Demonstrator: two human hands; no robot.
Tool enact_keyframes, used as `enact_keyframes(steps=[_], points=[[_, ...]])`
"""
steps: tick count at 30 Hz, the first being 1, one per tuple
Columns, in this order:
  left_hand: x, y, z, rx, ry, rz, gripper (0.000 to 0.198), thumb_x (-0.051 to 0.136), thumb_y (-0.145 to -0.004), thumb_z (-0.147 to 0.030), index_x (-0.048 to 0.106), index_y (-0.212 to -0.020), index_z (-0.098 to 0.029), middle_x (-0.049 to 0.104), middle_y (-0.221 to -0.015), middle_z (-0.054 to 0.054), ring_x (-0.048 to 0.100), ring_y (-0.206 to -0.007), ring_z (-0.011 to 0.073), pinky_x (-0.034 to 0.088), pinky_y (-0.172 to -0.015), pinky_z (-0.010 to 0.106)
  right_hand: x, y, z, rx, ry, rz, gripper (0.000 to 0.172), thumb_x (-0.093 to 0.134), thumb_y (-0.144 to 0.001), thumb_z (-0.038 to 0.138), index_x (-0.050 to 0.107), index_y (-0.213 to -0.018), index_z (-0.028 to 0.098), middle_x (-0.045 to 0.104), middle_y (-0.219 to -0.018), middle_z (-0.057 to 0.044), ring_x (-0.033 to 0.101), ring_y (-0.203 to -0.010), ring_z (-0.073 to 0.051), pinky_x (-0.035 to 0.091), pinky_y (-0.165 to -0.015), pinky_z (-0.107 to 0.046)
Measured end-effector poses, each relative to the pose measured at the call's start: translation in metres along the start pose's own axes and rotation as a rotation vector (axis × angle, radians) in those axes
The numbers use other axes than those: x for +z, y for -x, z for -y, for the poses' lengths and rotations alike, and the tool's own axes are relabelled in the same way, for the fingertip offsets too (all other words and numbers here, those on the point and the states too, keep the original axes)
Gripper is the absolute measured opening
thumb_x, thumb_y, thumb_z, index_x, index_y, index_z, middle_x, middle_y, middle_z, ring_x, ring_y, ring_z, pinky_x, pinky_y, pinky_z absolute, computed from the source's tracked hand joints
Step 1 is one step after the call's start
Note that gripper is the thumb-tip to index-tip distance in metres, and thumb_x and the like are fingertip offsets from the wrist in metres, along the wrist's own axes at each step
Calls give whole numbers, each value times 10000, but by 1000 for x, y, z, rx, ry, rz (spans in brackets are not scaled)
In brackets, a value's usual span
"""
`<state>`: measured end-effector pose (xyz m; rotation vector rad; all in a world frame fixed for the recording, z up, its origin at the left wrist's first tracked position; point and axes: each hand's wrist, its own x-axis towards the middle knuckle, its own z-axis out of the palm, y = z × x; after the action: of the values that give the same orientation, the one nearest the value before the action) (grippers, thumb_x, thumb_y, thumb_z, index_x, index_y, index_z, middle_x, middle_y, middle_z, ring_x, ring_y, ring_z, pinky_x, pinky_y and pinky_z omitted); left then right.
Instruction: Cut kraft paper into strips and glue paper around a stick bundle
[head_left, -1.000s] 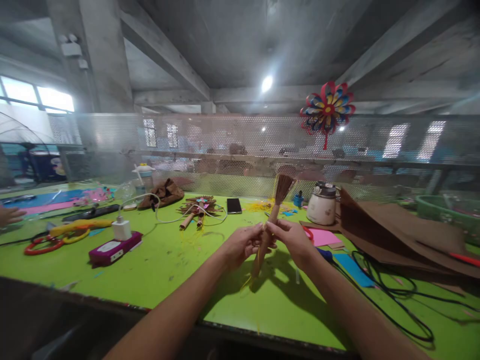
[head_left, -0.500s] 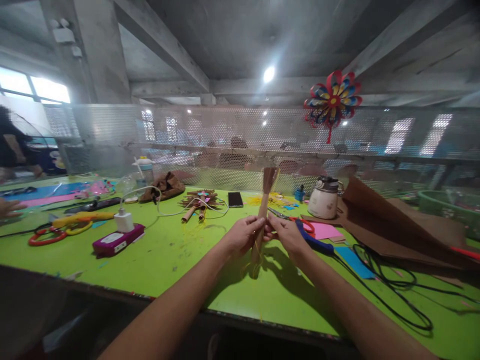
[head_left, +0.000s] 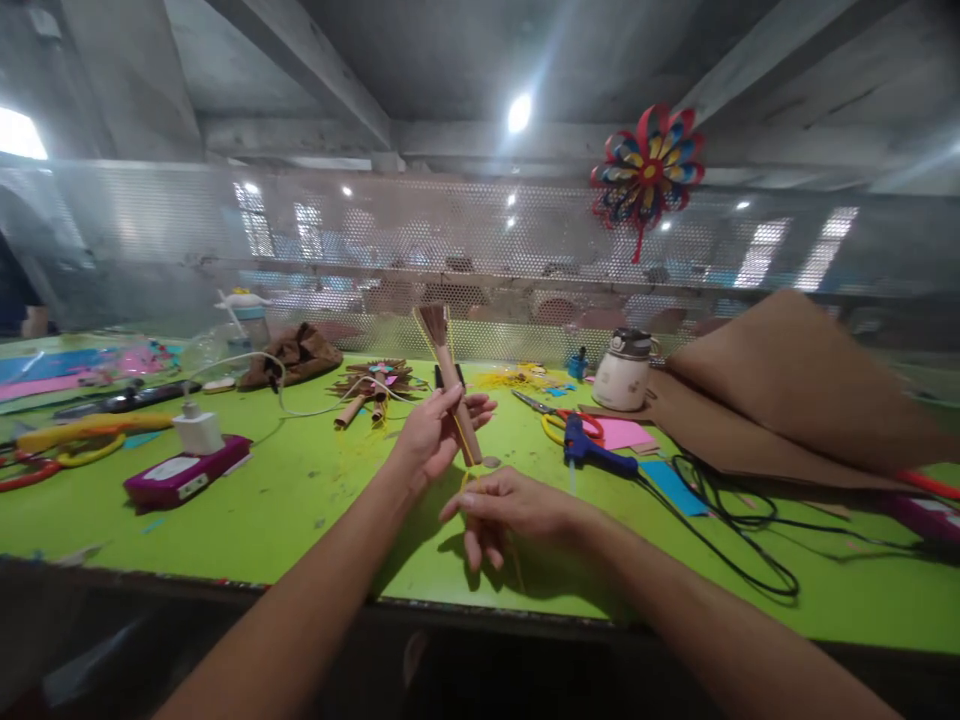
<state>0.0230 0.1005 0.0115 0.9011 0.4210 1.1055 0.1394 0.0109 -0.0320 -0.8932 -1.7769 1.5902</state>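
My left hand [head_left: 429, 432] is wrapped round a brown paper roll [head_left: 452, 372] whose upper end flares into a fringe. The roll leans to the left above the table. Yellow string [head_left: 420, 330] runs down along its sides from the fringed end. Below the roll's lower end, my right hand [head_left: 504, 508] pinches the yellow string between thumb and forefinger, its other fingers curled loosely. A phone behind the roll is mostly hidden. Finished-looking brown paper pieces [head_left: 382, 383] with a fringed round shape and rolled tubes lie behind my left hand.
A blue glue gun [head_left: 596, 447] with a black cord, scissors [head_left: 534, 403], pink paper [head_left: 616, 433] and blue paper [head_left: 673, 488] lie right. A jug [head_left: 622, 375] stands by large brown paper [head_left: 795, 390]. Left are a purple power strip [head_left: 186, 472] and charger [head_left: 199, 430]. A mesh partition [head_left: 495, 240] rises behind.
My right hand has left the roll and moved down with the string. My left hand keeps the roll, now tilted left. The view has shifted rightward, and the brown paper at right looks raised.
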Motion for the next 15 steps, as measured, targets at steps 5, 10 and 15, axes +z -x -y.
enact_keyframes(steps=[5,10,15], points=[[-9,-6,-9,12,-21,-85,84,467,-887,-65,545,-861,-84,609,-590,48,551,-465,81,388,-383,131,-4,26,35,63,486,137,445,580,-820,556,689,-905,134,684,-730,-30,596,-607,-105,468,-605,-225],[-14,-9,-12,81,-144,-111,56,510,-876,-80,552,-881,-116,584,-580,17,522,-458,78,371,-388,141,-59,58,70,-24,760,-474,425,469,-899,498,699,-874,141,709,-835,-75,627,-742,-151,470,-697,-268],[-14,-7,-2,52,-210,-77,64,548,-878,-144,516,-825,-161,571,-568,2,493,-440,73,340,-396,154,-114,73,48,403,1278,-626,231,529,-819,290,699,-770,142,688,-816,-89,599,-759,-203,413,-665,-282]])
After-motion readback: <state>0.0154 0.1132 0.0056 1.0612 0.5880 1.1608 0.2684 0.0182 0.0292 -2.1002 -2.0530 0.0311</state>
